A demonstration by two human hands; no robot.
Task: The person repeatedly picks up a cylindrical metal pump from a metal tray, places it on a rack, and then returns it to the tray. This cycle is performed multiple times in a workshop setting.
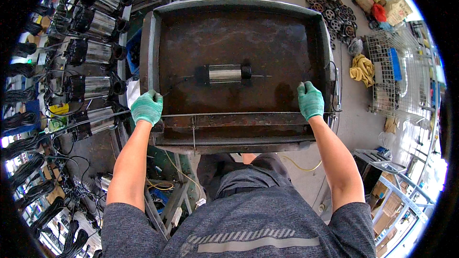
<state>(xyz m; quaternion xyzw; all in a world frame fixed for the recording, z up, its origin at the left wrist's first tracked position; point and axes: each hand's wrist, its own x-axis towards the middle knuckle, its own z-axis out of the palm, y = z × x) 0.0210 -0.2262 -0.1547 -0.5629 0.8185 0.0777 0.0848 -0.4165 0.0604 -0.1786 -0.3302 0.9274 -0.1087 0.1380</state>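
A metal cylinder (225, 73) with black ends, like a small pump or motor, lies on its side near the middle of a big dark metal trough (152, 43). Thin lines stick out from both of its ends. My left hand (147, 108), in a green knit glove, is closed at the trough's left wall, fingertips curled together. Over the inside right part of the trough, my right hand (311, 100), gloved alike, is closed too. Whatever either hand grips is too small or hidden to name. Both hands are well apart from the cylinder.
Rows of similar shiny cylinders (98, 55) with black cables line a rack on the left. A ledge (239, 120) crosses the trough's near side. Black wheels (334, 16), a wire cage (394, 74) and a tan cloth (362, 70) are on the right floor. A yellow hose (301, 166) lies below.
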